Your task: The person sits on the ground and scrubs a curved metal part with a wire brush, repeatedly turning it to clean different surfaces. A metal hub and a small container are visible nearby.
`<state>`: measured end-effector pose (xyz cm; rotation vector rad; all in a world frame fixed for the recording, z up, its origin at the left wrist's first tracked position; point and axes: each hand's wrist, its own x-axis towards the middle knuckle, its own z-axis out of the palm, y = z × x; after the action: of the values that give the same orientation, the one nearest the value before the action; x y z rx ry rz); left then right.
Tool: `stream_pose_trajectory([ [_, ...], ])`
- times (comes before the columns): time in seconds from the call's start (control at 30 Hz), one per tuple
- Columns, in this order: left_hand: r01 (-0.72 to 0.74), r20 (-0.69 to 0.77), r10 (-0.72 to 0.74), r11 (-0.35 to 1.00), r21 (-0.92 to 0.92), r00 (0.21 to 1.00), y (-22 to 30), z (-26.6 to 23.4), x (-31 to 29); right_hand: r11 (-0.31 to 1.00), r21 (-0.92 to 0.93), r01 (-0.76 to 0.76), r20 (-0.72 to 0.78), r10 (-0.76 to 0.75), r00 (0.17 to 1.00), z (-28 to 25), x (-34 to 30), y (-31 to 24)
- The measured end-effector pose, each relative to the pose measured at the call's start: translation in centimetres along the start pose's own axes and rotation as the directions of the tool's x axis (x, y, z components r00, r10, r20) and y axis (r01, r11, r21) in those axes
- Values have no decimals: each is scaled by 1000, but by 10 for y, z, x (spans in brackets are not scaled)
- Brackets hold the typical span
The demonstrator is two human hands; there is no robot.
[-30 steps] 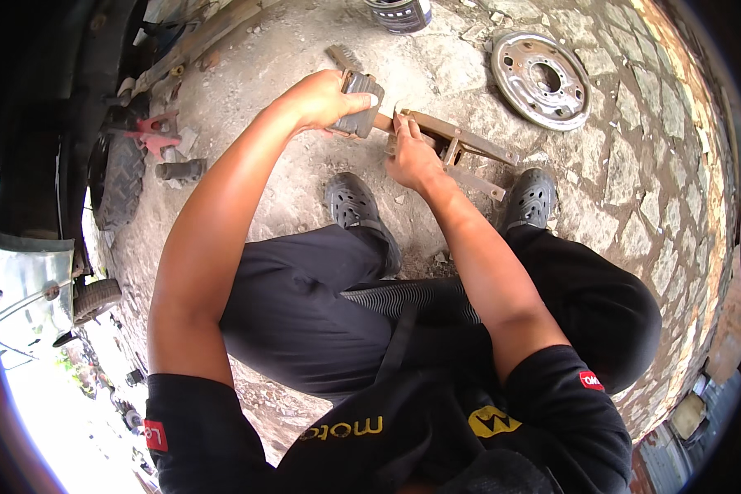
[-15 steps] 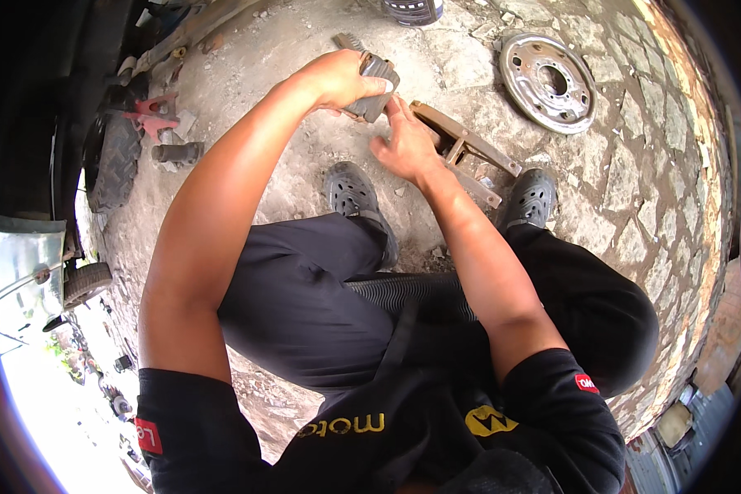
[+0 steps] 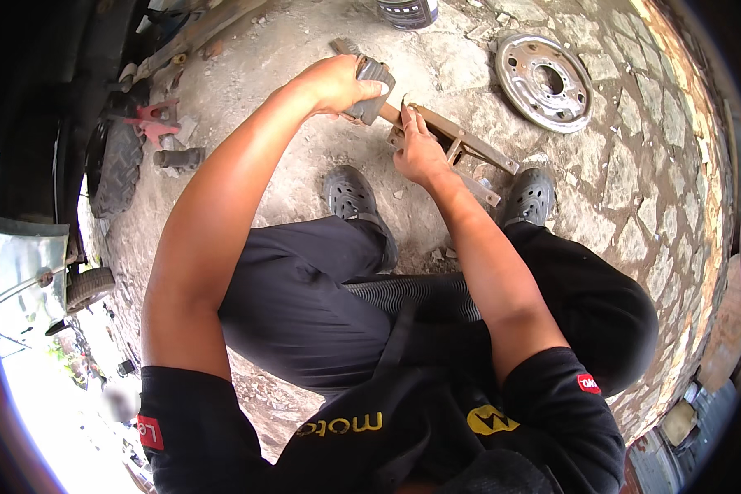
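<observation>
My left hand [image 3: 335, 85] is closed round a dark grey grooved block [image 3: 372, 89], its thumb pressed on top. A ridged, brownish piece [image 3: 345, 45] shows just beyond that hand; whether it joins the block is hidden. Below the block a narrow brown bar [image 3: 391, 114] runs toward a rusty metal frame [image 3: 469, 148], which lies on the ground between my feet. My right hand [image 3: 421, 156] is at the near-left end of this frame, fingers stretched out and touching the bar. A thin dark sliver stands by its fingertips, too small to name.
A bare steel wheel rim [image 3: 545, 82] lies at the far right, with a dark bucket [image 3: 409, 12] at the far edge. To the left are a red metal stand [image 3: 154, 122], a short dark cylinder [image 3: 179, 157] and a tyre [image 3: 117, 169]. The ground is rough stone.
My right hand has drawn back from the block, down and to the right, baring the bar. My left hand has shifted slightly left, still holding the block.
</observation>
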<state>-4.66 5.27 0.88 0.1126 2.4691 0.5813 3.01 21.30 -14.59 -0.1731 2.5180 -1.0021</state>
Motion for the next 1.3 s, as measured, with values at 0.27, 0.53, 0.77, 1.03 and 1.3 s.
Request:
stream_pose_trajectory([
  [0.27,-123,-104,130,990,68,986,-27,7,13,999,49,11,32,-12,999,-2,-6,-37],
  [0.53,16,30,-17,1000,22,999,0,-4,-5,975,185,122,-110,-103,989,7,-3,-48],
  [0.77,-120,-108,115,992,-36,988,-23,10,9,991,130,1,-45,5,999,14,6,-21],
  [1.03,-155,-145,157,988,24,977,-23,13,7,993,119,-6,1,5,1000,2,-4,-23],
  [1.3,-38,-46,40,998,47,998,-8,2,-1,978,201,49,35,-57,998,-2,-8,-38],
])
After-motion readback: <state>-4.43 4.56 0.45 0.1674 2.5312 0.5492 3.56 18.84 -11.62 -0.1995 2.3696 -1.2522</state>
